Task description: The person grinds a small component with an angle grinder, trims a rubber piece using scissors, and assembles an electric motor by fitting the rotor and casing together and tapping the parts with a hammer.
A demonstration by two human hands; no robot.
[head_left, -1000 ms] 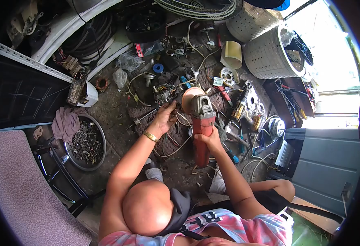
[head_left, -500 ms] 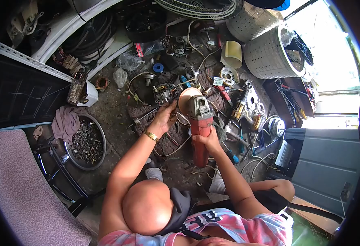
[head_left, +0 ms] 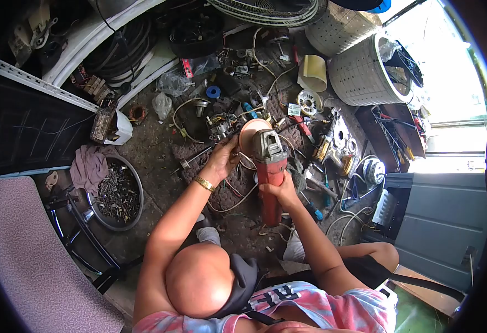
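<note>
My right hand (head_left: 279, 190) is wrapped around the red body of an angle grinder (head_left: 270, 172), whose grey metal head points away from me. A round, pale orange-brown disc (head_left: 251, 134) sits at the head's left side. At that disc's left edge is my left hand (head_left: 221, 161), its fingers curled and pressed together. Whatever those fingers hold, if anything, is hidden. A gold watch is on the left wrist. Below the grinder head, a motor-like part (head_left: 219, 129) and loose cables lie on the floor.
A round basin (head_left: 139, 194) of small metal parts stands at left, a cloth (head_left: 89, 166) over its rim. A cordless drill (head_left: 340, 165), screwdrivers and a white coiled-cable part lie at right. Perforated white drums (head_left: 360, 75) stand behind. A padded seat (head_left: 32, 250) fills the lower left.
Almost nothing differs. The grinder and its disc have shifted very slightly to the left; both hands keep their places.
</note>
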